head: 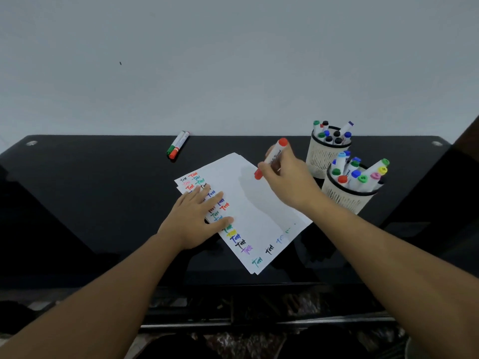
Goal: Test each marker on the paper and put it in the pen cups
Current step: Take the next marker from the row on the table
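Left hand (197, 216) flat on paper (259, 203), right hand (287, 177) seemingly capping red marker (270, 158)

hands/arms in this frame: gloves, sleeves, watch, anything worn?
Nothing worn that shows. The left hand and right hand are bare, no gloves, and no rings or watch visible. Both forearms are uncovered to the frame edge, with no sleeve, strap, cable or marking in view.

A red-capped marker (270, 158) is held tilted over the white paper (248, 203), which lies askew and is lined with coloured test words. Two markers (177, 144) lie side by side farther back. Both mesh pen cups (324, 156) are packed with markers.
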